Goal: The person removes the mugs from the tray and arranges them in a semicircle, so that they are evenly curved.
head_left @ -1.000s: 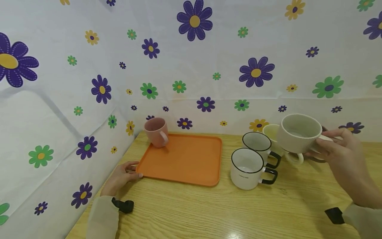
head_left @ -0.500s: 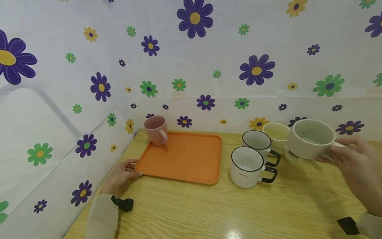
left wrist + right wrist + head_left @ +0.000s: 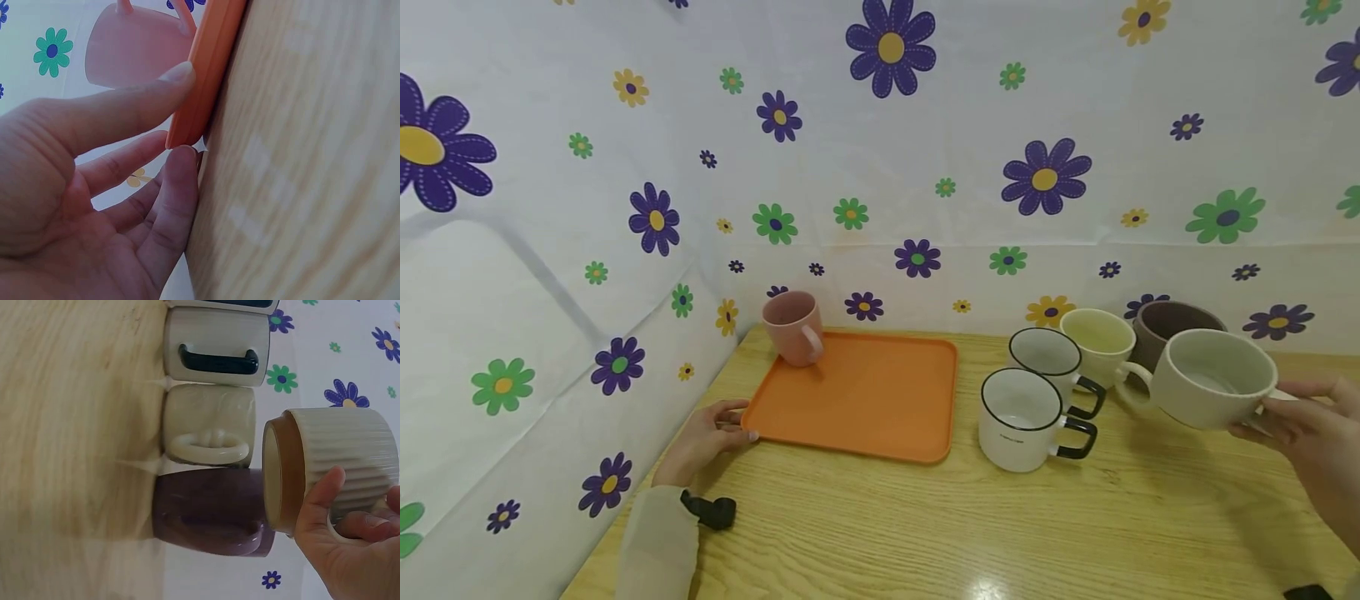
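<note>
My right hand [image 3: 1318, 425] pinches the handle of a cream mug [image 3: 1210, 398], held upright above the table at the right. In the right wrist view this mug [image 3: 347, 444] has a ribbed side and a brown band at its base; my thumb touches its side. Just behind it stand a dark purple-brown mug [image 3: 1168, 321] and a pale yellow mug [image 3: 1101, 358], both partly covered. At the left, my left hand [image 3: 703, 437] holds the near-left corner of an orange tray [image 3: 857, 400]. The left wrist view shows thumb and fingers on either side of that corner [image 3: 194, 112].
A pink mug [image 3: 793, 333] stands at the tray's far-left corner. Two white mugs with black rims and black handles, a near one [image 3: 1018, 437] and a far one [image 3: 1047, 354], stand between tray and yellow mug. Flowered cloth [image 3: 955, 125] rises behind and left of the table [image 3: 865, 533].
My right hand has carried the cream mug to the right and lower in view, uncovering the dark purple-brown mug and more of the yellow one. The left hand and tray have stayed put.
</note>
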`<state>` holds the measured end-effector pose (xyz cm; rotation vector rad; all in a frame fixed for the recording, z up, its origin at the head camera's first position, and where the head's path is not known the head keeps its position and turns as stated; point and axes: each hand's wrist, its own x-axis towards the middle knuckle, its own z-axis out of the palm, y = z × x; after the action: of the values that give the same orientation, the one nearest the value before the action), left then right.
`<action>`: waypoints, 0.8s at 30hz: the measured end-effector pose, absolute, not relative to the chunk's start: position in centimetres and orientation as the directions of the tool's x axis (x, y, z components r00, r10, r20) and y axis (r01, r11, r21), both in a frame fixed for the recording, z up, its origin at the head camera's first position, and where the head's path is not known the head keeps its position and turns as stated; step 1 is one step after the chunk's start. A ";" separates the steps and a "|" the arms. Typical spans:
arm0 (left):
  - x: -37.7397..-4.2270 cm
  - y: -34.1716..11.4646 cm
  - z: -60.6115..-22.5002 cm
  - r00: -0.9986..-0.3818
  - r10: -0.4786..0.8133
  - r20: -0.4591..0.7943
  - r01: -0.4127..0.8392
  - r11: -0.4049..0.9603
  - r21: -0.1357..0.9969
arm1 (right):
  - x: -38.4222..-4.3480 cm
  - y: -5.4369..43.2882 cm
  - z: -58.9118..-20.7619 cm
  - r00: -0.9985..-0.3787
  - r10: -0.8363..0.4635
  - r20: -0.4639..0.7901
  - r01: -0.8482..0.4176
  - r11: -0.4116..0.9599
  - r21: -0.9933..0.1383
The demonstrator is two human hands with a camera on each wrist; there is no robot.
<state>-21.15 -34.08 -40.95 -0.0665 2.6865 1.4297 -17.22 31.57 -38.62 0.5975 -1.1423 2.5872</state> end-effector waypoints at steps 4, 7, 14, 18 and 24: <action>-21.3 -34.1 -41.0 -0.993 -0.008 -0.121 -0.105 0.553 0.827 | -17.0 32.4 -39.4 -0.893 0.054 0.447 -0.364 -0.670 -0.647; -21.4 -34.1 -41.0 -0.991 -0.024 -0.134 -0.124 0.552 0.824 | -16.7 33.0 -40.1 -0.901 0.039 0.432 -0.340 -0.681 -0.649; -21.4 -33.9 -40.9 -0.988 -0.040 -0.149 -0.146 0.557 0.817 | -15.8 33.8 -41.1 -0.951 0.073 0.301 -0.259 -0.720 -0.643; -21.5 -34.0 -40.9 -0.987 -0.037 -0.154 -0.148 0.560 0.815 | -15.1 34.5 -41.8 -0.971 0.107 0.213 -0.226 -0.700 -0.678; -21.4 -34.0 -40.9 -0.989 -0.033 -0.144 -0.137 0.562 0.816 | -15.1 35.7 -42.9 -0.968 0.055 0.246 -0.234 -0.562 -0.794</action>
<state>-21.36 -34.00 -40.91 -0.1463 2.6755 1.4129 -15.15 35.67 -42.85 0.2898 -1.3767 2.6232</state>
